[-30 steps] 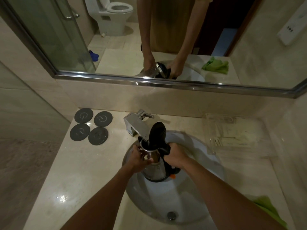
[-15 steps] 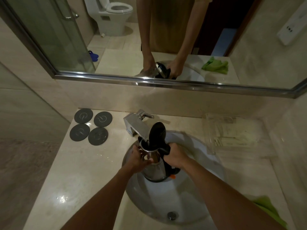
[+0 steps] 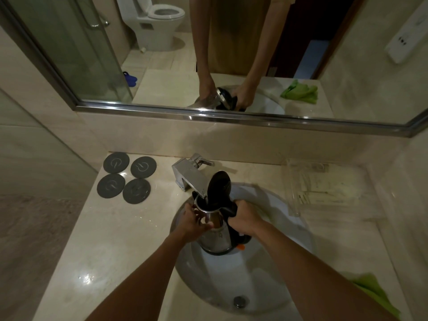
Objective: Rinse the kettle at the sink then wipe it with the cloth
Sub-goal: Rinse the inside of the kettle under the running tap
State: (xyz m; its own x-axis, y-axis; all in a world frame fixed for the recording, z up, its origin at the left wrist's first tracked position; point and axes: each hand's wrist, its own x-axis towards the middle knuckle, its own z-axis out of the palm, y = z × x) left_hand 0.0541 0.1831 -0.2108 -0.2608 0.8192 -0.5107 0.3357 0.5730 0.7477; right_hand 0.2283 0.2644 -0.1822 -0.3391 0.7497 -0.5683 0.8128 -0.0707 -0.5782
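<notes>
Four round grey coasters [image 3: 126, 177] lie in a cluster at the far left of the marble counter [image 3: 111, 246], well apart from the work. Next comes the chrome faucet [image 3: 188, 176], its flat spout reaching over the white sink basin [image 3: 231, 281]. The left hand [image 3: 193, 222] wraps the steel body of the electric kettle [image 3: 215, 235], fingers curled round its upper wall just under the rim. The kettle stands upright inside the basin, mouth directly beneath the spout, black lid [image 3: 218, 187] hinged open and standing up beside the spout. The right hand [image 3: 243, 220] clenches the black handle. Whether water is running cannot be told in this dim light. Farther right a clear plastic tray [image 3: 322, 188] rests on the counter, and the green cloth [image 3: 375, 295] lies at the near right edge, untouched.

Risks, as judged from here: the raised lid sits close to the spout, so lifting or tilting the kettle could knock it against the metal. A wet steel wall may slip in the left hand's grip once the kettle grows heavy. Water reaching the base contacts would be unwelcome.
</notes>
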